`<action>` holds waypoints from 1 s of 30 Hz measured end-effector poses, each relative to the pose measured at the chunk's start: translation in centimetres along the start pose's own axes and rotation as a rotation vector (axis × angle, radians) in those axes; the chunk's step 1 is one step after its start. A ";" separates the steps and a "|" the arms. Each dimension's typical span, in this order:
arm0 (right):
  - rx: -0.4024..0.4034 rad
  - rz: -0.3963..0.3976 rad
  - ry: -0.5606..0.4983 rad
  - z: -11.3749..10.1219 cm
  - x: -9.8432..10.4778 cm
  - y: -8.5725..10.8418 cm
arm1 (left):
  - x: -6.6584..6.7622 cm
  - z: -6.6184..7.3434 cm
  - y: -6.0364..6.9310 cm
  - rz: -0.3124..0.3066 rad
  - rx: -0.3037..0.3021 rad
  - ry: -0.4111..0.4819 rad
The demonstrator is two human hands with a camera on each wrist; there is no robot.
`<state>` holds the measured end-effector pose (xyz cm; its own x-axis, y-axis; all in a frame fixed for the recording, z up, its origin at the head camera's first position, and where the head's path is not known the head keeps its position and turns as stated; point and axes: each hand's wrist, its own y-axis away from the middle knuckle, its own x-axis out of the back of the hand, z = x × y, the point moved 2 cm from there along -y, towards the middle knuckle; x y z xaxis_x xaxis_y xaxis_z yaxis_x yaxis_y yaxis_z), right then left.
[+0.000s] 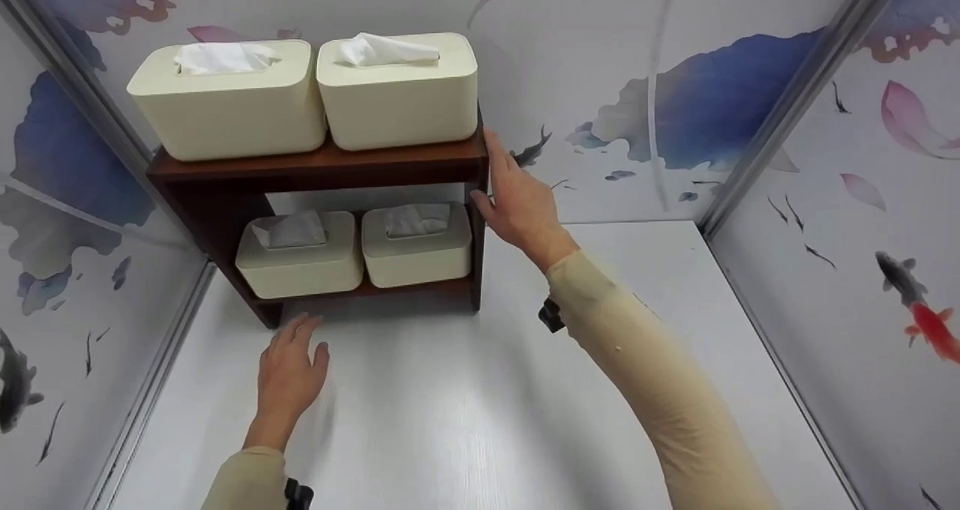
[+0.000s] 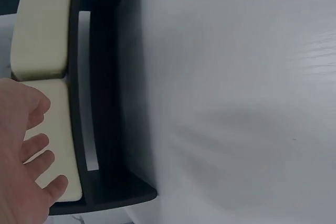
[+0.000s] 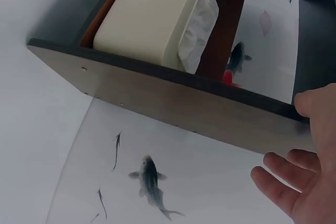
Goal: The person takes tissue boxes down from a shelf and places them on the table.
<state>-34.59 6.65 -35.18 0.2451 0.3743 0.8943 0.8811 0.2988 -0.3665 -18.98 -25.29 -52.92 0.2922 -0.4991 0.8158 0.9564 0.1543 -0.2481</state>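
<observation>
A dark brown two-tier wooden shelf (image 1: 322,166) stands on the white surface. Two cream tissue boxes, a left one (image 1: 240,116) and a right one (image 1: 401,105), sit on top. Two more, left (image 1: 304,274) and right (image 1: 420,255), rest on the lower tier, each with white tissue poking out. My right hand (image 1: 525,202) lies against the shelf's right side panel (image 3: 173,100), thumb at its front edge and fingers extended along the outside. Fingers loosely spread, my left hand (image 1: 289,367) hovers before the shelf's lower left corner, holding nothing.
White walls printed with fish, petals and blue leaves enclose the space behind and on both sides. Metal posts (image 1: 802,105) run up the corners. The white surface (image 1: 450,420) extends in front of the shelf and to its right.
</observation>
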 end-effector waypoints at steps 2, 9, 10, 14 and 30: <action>-0.003 0.028 -0.010 -0.2 -0.1 -0.1 | 1.3 0.2 -0.9 0.085 0.001 0.026; -0.026 0.097 -0.026 -0.6 -0.7 -0.1 | 7.5 0.4 -5.1 0.527 0.058 0.168; -0.032 0.097 -0.028 -0.5 -0.7 -0.1 | 8.4 0.4 -5.7 0.563 0.076 0.173; -0.047 0.103 -0.038 -0.5 -0.8 -0.1 | 11.3 0.5 -8.0 0.611 0.119 0.175; -0.030 0.131 -0.074 -0.7 -1.0 -0.5 | 14.6 2.1 -12.4 0.488 0.236 0.207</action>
<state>-35.01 5.48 -35.72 0.3294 0.4724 0.8175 0.8556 0.2167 -0.4701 -26.60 -32.68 -36.79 0.7159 -0.4755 0.5113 0.6918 0.5822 -0.4272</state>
